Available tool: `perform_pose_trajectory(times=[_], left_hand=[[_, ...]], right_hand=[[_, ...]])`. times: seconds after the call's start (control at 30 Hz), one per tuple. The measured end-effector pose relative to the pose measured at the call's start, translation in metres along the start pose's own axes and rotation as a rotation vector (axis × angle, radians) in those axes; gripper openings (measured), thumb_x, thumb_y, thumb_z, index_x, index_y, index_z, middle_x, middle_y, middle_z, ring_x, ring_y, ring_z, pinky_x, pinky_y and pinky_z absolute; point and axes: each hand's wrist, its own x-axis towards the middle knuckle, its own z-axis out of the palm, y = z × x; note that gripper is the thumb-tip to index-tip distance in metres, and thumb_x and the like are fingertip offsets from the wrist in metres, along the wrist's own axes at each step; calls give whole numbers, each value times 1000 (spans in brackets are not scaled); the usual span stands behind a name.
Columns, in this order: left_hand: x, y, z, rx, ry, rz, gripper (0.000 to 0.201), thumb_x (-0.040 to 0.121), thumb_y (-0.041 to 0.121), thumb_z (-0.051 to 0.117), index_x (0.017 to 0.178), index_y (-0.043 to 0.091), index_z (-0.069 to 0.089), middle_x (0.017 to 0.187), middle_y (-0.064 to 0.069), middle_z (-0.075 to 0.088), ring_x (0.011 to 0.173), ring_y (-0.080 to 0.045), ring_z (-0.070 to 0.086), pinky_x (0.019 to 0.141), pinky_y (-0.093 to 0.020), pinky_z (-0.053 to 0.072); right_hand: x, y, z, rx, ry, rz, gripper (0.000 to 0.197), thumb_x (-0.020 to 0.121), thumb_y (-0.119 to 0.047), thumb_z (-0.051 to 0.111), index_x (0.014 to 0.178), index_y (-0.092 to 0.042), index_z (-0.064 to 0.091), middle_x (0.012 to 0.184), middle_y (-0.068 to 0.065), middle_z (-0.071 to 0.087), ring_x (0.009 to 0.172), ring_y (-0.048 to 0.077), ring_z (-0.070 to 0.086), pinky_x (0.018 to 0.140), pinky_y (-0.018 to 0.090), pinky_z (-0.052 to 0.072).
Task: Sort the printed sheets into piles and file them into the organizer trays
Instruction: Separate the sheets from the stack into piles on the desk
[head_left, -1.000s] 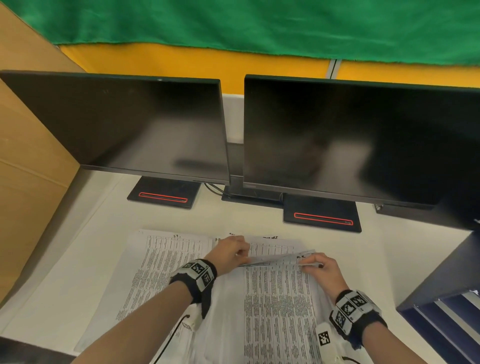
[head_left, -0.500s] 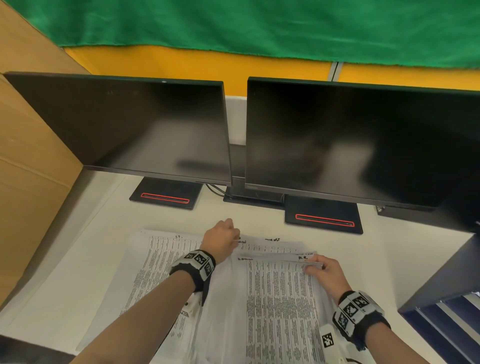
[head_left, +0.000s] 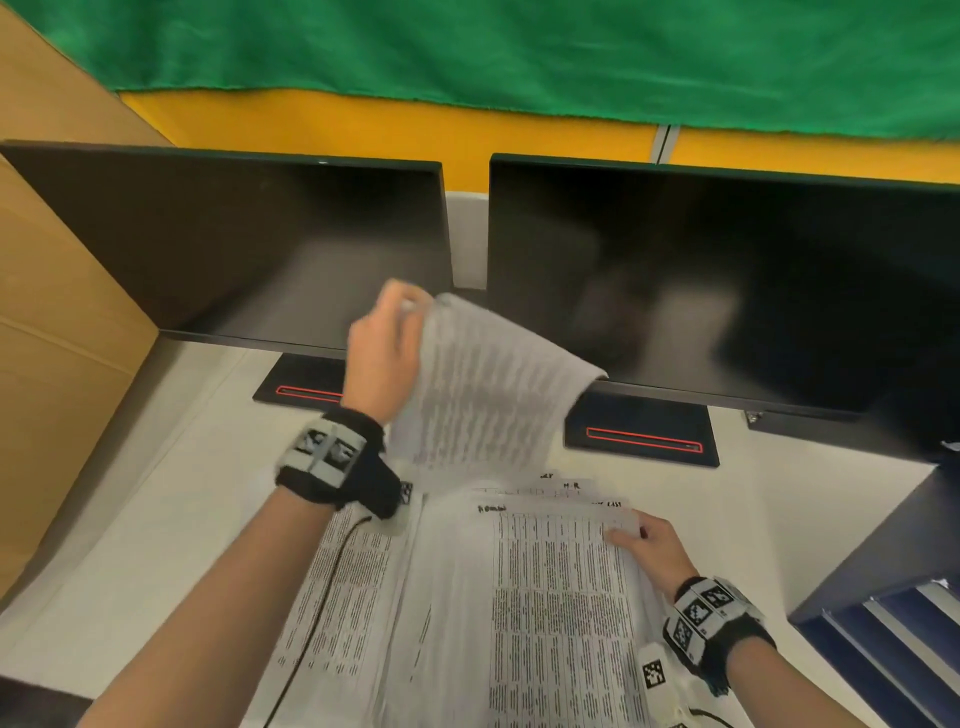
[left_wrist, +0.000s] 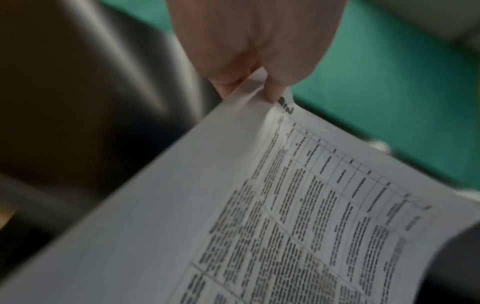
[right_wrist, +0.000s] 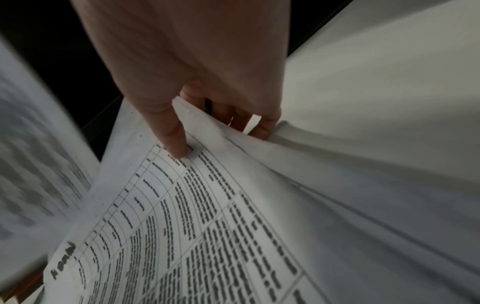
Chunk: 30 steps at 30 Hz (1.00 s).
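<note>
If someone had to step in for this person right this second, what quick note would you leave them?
Left hand: pinches the top corner of one lifted sheet, held in the air in front of the monitors.
Right hand: grips the top right corner of the main stack, thumb on the top page.
A second pile lies left of the stack.
Organizer trays stand at the far right.
Done: sorting has begun.
Left: lay this sheet down, finish sorting, file the piles.

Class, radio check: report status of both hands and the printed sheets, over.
Left hand pinches one white printed sheet, lifted clear before the black monitors. Right hand grips the top corner of the desk stack. Nothing in the way.
</note>
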Motion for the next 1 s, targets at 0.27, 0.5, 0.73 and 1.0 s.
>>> perform_pose_trajectory(times=[0.27,0.5,0.73,1.0], left_hand=[[31,-31,-45,-98,183,-146,7,91,12,49,91,18,51,84,11,53,76,3,49,73,-17,39],[-99,-57,53,-182,-324,-302,8,97,13,46,93,13,53,71,4,56,57,-3,49,56,-17,41],[-177,-73,107,-104,-420,-524,8,98,14,41,101,15,48,66,-10,58,41,-6,30,40,-16,28],[-159,-75,105,81,-437,-416,20,98,19,40,98,9,58,98,-4,52,89,-18,50,82,-29,43]], right_hand=[[1,-3,1,39,-24,44,21,90,-14,59,110,-10,66,105,11,72,97,25,68,95,45,51],[1,-8,1,96,-39,125,23,92,-20,57,106,-5,68,93,13,75,84,29,72,77,39,57],[-12,-19,0,346,-91,224,52,93,-51,43,94,-9,74,91,11,76,80,21,74,70,31,49],[-10,-8,-3,331,-92,133,26,83,-4,65,108,2,68,102,21,73,91,32,72,83,42,55]])
